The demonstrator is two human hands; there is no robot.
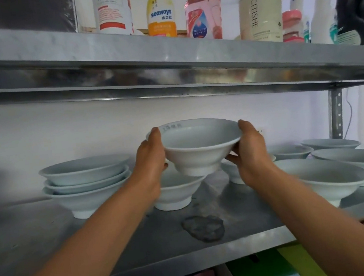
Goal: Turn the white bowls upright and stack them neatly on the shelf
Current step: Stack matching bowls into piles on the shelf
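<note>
I hold one white bowl (197,147) upright in the air above the metal shelf (144,242). My left hand (150,158) grips its left rim and my right hand (251,149) grips its right rim. Directly below it stands another upright white bowl (174,193), partly hidden by my left wrist. A stack of three upright bowls (85,183) sits to the left. Several more upright bowls (330,178) spread over the right side of the shelf, and one small bowl (236,172) is half hidden behind my right hand.
An upper metal shelf (167,70) hangs close above and carries detergent bottles (159,11). A dark stain (203,227) marks the shelf near its front edge. A shelf post (336,113) stands at the right. Boxes and packs (263,273) lie below.
</note>
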